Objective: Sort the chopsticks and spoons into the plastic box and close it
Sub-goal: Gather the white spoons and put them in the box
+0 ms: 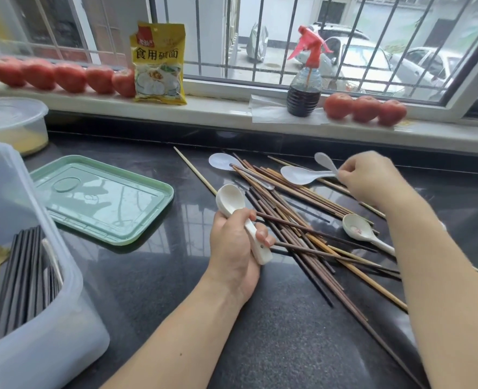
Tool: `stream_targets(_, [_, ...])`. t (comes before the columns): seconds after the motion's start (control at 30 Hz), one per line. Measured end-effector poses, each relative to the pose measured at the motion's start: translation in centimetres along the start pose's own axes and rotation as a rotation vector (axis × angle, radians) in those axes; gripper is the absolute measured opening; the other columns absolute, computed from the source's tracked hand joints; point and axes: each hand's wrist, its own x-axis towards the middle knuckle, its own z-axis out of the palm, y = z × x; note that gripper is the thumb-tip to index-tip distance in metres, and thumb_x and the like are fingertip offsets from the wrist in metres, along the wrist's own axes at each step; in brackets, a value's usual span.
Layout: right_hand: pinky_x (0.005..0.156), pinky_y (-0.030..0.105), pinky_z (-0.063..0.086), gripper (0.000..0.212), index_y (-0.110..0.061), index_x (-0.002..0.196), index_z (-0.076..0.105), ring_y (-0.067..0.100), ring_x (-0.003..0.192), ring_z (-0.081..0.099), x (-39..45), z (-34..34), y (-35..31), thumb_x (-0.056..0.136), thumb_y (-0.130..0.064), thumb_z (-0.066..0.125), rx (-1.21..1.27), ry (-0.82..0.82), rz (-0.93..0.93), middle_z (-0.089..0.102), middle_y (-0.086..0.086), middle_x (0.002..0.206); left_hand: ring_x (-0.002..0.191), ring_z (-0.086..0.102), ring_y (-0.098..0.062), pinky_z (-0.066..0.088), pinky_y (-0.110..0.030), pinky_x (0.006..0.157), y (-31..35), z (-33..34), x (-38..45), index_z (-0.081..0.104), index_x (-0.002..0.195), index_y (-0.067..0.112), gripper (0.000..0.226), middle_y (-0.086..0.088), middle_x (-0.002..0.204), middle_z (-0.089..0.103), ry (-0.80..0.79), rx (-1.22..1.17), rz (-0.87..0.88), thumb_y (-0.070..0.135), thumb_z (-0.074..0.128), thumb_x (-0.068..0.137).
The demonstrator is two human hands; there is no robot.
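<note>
So my left hand (233,242) is wrapped around a cream ceramic soup spoon (239,217), bowl pointing away from me. My right hand (370,178) pinches the handles of two thin white plastic spoons (305,174), their bowls pointing left. The translucent grey plastic box (49,318) sits well off to the left, so the left hand's way closer. Brown wooden chopsticks (302,220) lie heaped between my hands, and the box's mint-green lid (103,197) lies beside it.
</note>
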Motion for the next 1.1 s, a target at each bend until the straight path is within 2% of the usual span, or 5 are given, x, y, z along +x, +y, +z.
stream_targets(0.1, [0.066,0.03,0.05,0.015,-0.022,0.092,0.075,0.017,0.079,0.064,-3.4,-2.2,-4.3,0.098,-0.028,0.063,0.264,-0.136,-0.154,0.071,0.0,0.086,0.05,0.042,-0.011,0.041,-0.027,0.048,-0.2,-0.1,0.2,0.044,0.111,0.016,0.017,-0.003,0.083,0.048,-0.008,-0.008,0.019,0.007,0.055,0.101])
stream_targets(0.3, [0.064,0.028,0.057,0.01,-0.027,0.091,0.071,0.011,0.076,0.069,-8.3,0.0,-9.9,0.096,-0.025,0.063,0.169,-0.355,-0.324,0.072,-0.007,0.085,0.059,0.054,-0.01,0.047,-0.026,0.053,-0.1,-0.1,0.3,0.05,0.121,0.016,0.03,0.004,0.075,0.061,0.015,-0.044,0.075,0.028,0.065,0.099])
stream_targets(0.47, [0.074,0.039,0.06,0.024,-0.026,0.071,0.062,0.019,0.077,0.068,-9.4,2.8,-11.2,0.094,-0.022,0.061,0.12,-0.345,-0.39,0.072,0.002,0.08,0.097,0.072,-0.023,0.056,-0.038,0.078,0.4,-0.2,0.1,0.051,0.138,0.012,0.044,-0.014,0.123,0.072,0.039,-0.052,0.065,0.036,0.059,0.101])
stream_targets(0.9, [0.063,0.028,0.051,0.014,-0.027,0.09,0.068,0.012,0.078,0.065,-10.8,0.2,-10.3,0.094,-0.039,0.064,0.313,-0.223,-0.3,0.069,-0.008,0.083,0.07,0.055,-0.01,0.047,-0.03,0.075,0.8,0.5,-1.7,0.052,0.111,0.017,0.01,0.004,0.074,0.057,0.104,0.127,0.227,0.013,0.048,0.102])
stream_targets(1.1, [0.084,0.035,0.056,0.031,-0.026,0.121,0.062,0.013,0.1,0.069,-15.6,-3.4,-7.5,0.092,-0.022,0.072,0.661,-0.586,-0.315,0.073,-0.002,0.111,0.087,0.069,-0.028,0.061,-0.046,0.079,4.2,5.0,-8.1,0.053,0.117,0.02,0.018,-0.005,0.093,0.064,0.044,0.174,0.37,0.012,0.051,0.101])
